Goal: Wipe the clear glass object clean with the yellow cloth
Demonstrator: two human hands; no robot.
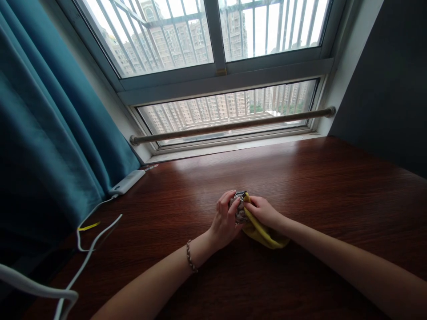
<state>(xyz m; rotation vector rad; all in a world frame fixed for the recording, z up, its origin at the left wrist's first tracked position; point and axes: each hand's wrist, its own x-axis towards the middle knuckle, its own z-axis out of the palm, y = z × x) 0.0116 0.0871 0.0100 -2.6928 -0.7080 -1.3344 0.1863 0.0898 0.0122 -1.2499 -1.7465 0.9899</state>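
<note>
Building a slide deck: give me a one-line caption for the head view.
Left hand grips a small shiny object while right hand presses a yellow cloth against it, above a wooden table.

Yellow cloth [263,233], silvery obj, maybe patterned [239,209], dark red-brown wood table [333,186], teal curtain [50,124]

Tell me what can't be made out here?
Head view only:
- Small shiny silvery object: mostly covered by the left hand and right hand; too small to identify.
- Yellow cloth: partly under the right hand.
- White cable: cut off by the left edge.
</note>
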